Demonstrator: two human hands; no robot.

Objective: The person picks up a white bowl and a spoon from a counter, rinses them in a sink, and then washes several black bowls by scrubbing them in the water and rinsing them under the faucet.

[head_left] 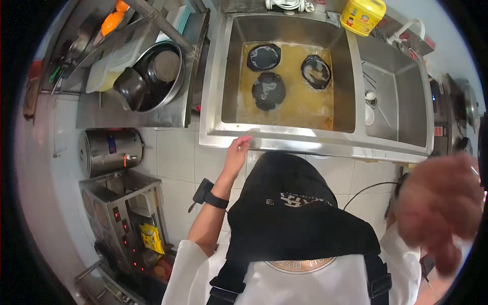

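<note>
My left hand (237,151) rests with its fingertips on the front rim of the steel sink (284,141), fingers apart and holding nothing. A black band sits on that wrist. My right hand (441,208) is raised close to the camera at the right, blurred, palm spread and empty. The left basin holds brownish water with three black dishes: one at the back left (264,56), one in the middle (268,90), one at the right (316,71). I wear a black apron (297,213) over a white shirt.
The right basin (401,101) is empty of water. A yellow jug (362,15) stands behind the sink. A steel bowl of black pots (157,76) sits on the left counter. A steel urn (108,150) and a cabinet with red lights (124,218) stand at the left.
</note>
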